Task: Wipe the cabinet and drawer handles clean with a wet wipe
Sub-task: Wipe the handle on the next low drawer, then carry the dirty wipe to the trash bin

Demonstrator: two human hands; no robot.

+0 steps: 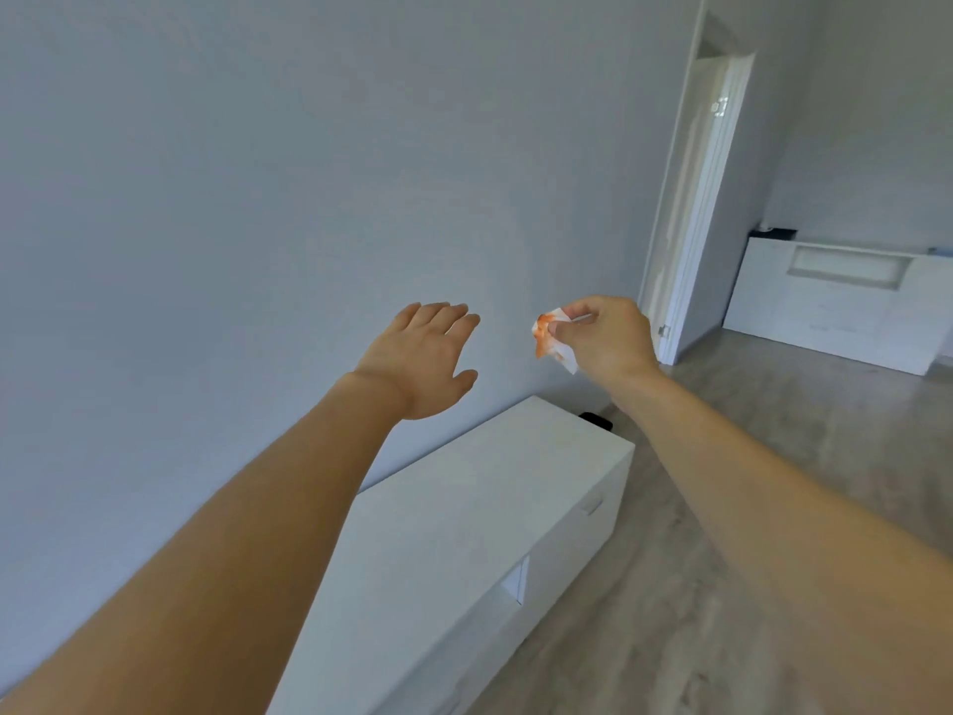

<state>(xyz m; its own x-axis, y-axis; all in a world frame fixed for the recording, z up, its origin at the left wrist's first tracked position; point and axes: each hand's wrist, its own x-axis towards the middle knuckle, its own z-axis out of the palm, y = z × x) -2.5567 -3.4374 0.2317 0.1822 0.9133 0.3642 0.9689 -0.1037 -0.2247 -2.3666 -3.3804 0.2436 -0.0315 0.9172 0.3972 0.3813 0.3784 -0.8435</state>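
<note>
My right hand [606, 337] is raised in front of the wall and pinches a crumpled white wet wipe [552, 338] stained orange. My left hand [425, 356] hovers to its left, fingers straight and spread, holding nothing. Both hands are well above a low white cabinet [464, 508] that stands along the wall. On the cabinet's front, a slim handle [592, 505] shows near the far end. A gap [518, 580] between the front panels shows midway along it.
A plain grey wall fills the left and centre. A white door [696, 198] stands open at the back right. Another white unit [835, 301] stands beyond it. Wood-look floor [722, 508] runs along the cabinet's right. A small black object [595, 419] lies behind the cabinet's far end.
</note>
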